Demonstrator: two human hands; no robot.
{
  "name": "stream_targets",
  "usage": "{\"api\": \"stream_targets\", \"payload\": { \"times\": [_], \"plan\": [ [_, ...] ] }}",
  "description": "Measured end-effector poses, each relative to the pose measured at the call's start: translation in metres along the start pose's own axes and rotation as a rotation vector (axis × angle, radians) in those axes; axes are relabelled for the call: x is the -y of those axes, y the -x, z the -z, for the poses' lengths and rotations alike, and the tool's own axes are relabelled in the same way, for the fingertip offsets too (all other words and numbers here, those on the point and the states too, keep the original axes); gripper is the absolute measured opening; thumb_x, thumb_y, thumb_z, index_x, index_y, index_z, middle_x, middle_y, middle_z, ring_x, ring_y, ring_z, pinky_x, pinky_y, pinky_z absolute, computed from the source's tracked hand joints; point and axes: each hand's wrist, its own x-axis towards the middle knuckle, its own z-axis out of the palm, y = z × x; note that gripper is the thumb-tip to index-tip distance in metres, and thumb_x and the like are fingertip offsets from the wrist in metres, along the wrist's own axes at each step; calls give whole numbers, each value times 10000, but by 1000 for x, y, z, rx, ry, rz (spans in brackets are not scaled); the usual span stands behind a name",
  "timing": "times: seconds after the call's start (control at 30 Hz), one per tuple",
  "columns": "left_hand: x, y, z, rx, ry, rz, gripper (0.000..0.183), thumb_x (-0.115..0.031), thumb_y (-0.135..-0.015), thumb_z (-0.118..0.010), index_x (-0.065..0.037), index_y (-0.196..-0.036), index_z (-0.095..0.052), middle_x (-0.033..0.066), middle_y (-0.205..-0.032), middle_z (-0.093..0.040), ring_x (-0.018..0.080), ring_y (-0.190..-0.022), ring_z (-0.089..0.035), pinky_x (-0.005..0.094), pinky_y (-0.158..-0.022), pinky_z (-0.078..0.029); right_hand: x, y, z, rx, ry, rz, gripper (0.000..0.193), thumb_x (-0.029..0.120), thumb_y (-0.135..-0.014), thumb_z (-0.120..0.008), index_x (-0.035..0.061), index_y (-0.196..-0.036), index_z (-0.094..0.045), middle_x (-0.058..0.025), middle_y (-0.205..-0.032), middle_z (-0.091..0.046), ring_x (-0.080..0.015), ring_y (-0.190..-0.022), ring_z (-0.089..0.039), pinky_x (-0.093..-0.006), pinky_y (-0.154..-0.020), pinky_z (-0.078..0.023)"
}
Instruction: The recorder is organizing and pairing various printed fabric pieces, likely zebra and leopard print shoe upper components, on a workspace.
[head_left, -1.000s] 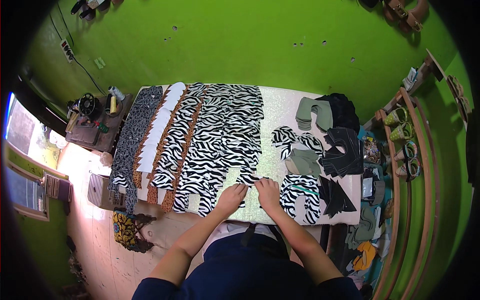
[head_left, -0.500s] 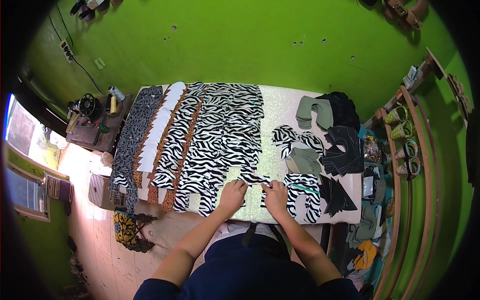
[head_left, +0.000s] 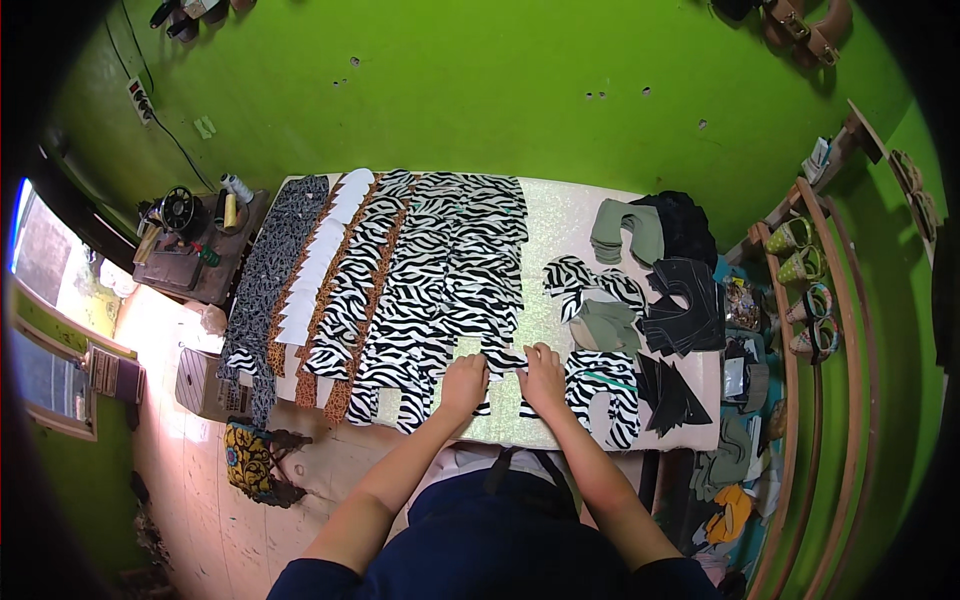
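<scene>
A table [head_left: 560,235] with a glittery pale top is covered with rows of zebra-striped cut pieces [head_left: 450,270]. My left hand [head_left: 465,382] and my right hand [head_left: 543,376] lie side by side near the table's front edge, fingers pressing on a small zebra-striped piece [head_left: 503,362] at the end of a row. Neither hand lifts anything. More zebra pieces [head_left: 600,395] lie just right of my right hand.
Left rows hold leopard-print, white and dark patterned pieces [head_left: 300,280]. Olive [head_left: 627,228] and black cut pieces [head_left: 690,300] sit at the table's right. A sewing machine [head_left: 185,215] stands on a side table at left. Curved wooden racks with shoes [head_left: 805,290] run along the right.
Both hands have slid a little toward the front of the table and closer together, staying on the zebra piece.
</scene>
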Motion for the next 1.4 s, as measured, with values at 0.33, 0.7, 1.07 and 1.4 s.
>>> {"api": "stream_targets", "payload": {
  "times": [0.33, 0.7, 1.07, 1.4],
  "plan": [
    [-11, -5, -2, -118, -88, 28, 252, -42, -705, -570, -62, -950, -517, 118, -947, -536, 280, -868, -519, 397, -734, -402, 1, -12, 16, 315, 13, -91, 318, 204, -702, -717, 50, -945, -583, -103, -990, -539, -283, -988, -484, -388, -848, -380],
    [7, 8, 25, 152, 338, 158, 241, -90, -753, -633, -50, -969, -533, 132, -895, -507, 282, -820, -544, 356, -699, -440, -10, -13, 28, 415, -494, -172, 245, 149, -711, -703, 22, -883, -583, -106, -745, -616, -220, -694, -583, -317, -644, -444],
    [26, -8, 50, 52, 512, 505, 303, -165, -770, -651, -3, -1021, -602, 80, -702, -563, 163, -623, -511, 282, -595, -423, 5, -33, 2, 347, -1068, -393, 263, 74, -792, -647, 1, -1037, -584, -54, -863, -604, -89, -771, -534, -213, -678, -427],
    [63, -35, 51, 27, 308, 453, 296, -127, -773, -622, 26, -1025, -598, 211, -964, -605, 330, -873, -588, 362, -778, -463, 30, -53, -32, 82, -544, -328, 305, 115, -719, -692, 42, -1003, -608, -77, -793, -604, -171, -688, -560, -279, -643, -459]
  ]
}}
